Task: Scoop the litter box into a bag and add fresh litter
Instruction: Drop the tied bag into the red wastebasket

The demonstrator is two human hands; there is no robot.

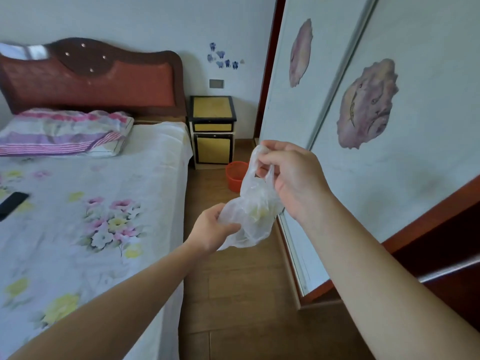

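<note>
A bed (78,229) with a floral sheet carries a striped pillow (62,132) at its head end and a dark flat object (11,203) at its left edge. The wooden floor (241,294) holds a yellow nightstand (213,131), with an orange bin (235,175) just beside it.

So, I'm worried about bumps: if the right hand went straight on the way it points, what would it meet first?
Probably the yellow nightstand; the right hand, pinching the bag, aims forward-left. Depth is unclear.
</note>
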